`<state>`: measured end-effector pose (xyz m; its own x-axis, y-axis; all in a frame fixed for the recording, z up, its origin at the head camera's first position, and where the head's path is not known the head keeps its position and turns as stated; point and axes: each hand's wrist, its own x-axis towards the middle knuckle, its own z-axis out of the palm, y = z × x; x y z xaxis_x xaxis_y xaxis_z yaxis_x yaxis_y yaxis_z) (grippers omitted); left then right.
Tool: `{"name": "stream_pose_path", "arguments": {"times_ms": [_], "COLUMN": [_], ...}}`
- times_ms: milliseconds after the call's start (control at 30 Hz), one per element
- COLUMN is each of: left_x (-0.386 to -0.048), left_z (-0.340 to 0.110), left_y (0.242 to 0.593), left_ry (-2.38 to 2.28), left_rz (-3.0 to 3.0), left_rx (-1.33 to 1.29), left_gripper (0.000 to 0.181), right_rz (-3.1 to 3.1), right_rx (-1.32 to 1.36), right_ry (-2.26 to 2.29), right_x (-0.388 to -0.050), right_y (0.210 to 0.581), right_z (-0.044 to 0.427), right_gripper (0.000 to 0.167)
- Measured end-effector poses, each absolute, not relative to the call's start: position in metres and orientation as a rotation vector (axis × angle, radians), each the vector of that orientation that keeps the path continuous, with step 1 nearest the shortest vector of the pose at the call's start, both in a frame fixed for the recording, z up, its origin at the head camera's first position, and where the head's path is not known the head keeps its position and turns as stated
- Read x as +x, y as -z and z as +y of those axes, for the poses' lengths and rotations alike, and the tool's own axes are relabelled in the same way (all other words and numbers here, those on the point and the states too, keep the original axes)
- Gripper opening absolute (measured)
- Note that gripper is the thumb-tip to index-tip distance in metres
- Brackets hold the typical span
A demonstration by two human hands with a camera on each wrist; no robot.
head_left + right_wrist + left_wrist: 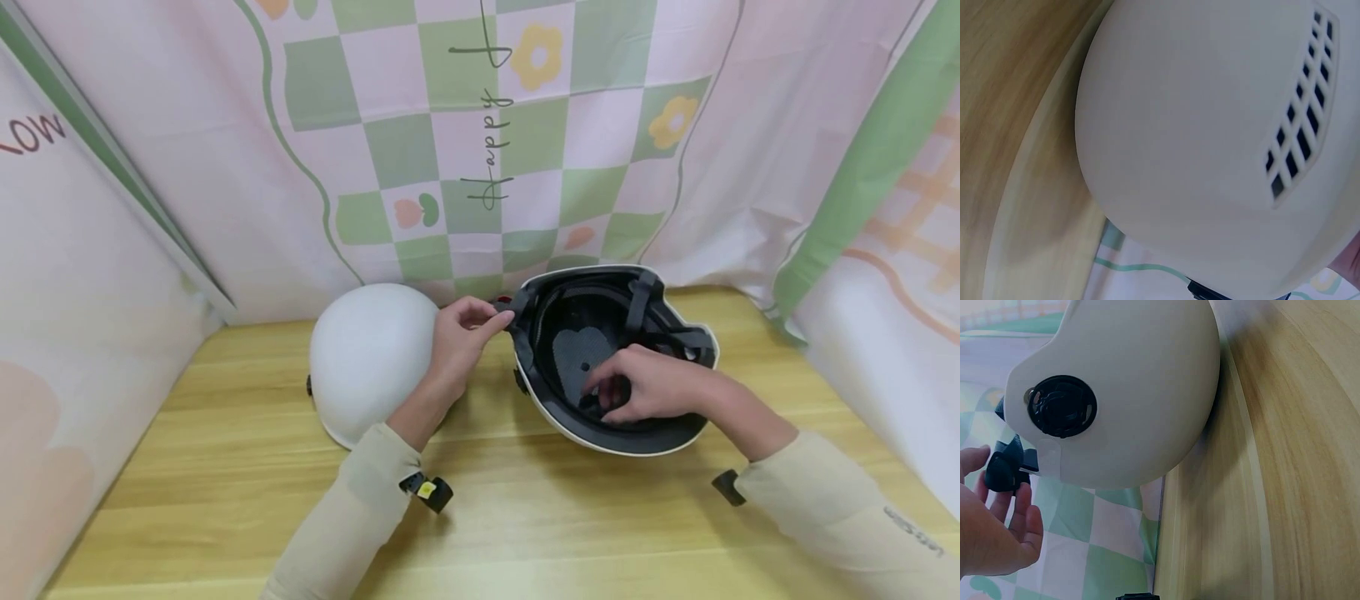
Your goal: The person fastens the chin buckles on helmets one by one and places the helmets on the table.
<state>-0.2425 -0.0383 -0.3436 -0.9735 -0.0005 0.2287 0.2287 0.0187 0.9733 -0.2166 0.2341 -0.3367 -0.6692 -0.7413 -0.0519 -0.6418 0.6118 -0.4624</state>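
Curtain (465,129) behind upturned helmet (579,346); second helmet (369,358) beside left hand (459,340).

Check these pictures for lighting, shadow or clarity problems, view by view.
Head view: bright, diffuse light, but black parts inside the upturned helmet blend together near the right hand; left wrist view: dimmer, bluish, the black buckle showing little detail; right wrist view: also dim, a soft shadow on the table beside the helmet, the vent looking crisp.
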Motion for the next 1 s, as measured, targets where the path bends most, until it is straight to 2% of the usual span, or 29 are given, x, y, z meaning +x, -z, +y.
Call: {"name": "stream_pose_path", "arguments": {"times_ms": [433,800,1000], "left_x": [-0.239,-0.235,-0.234], "left_z": [-0.040,-0.042,-0.042], "left_y": [0.337,0.331,0.328], "left_ry": [2.085,2.265,2.294], "left_rz": [-1.971,-1.694,-1.688], "left_rx": [-0.267,-0.344,-0.387], "left_gripper": [0.023,0.030,0.018], "right_rz": [2.569,2.642,2.611], "right_rx": [-1.090,-1.128,-1.087], "right_ry": [0.627,0.624,0.615], "right_x": [-0.215,-0.214,-0.212], "right_y": [0.336,0.340,0.337], "right_z": [0.235,0.234,0.235], "right_gripper": [0.029,0.015,0.021]}}
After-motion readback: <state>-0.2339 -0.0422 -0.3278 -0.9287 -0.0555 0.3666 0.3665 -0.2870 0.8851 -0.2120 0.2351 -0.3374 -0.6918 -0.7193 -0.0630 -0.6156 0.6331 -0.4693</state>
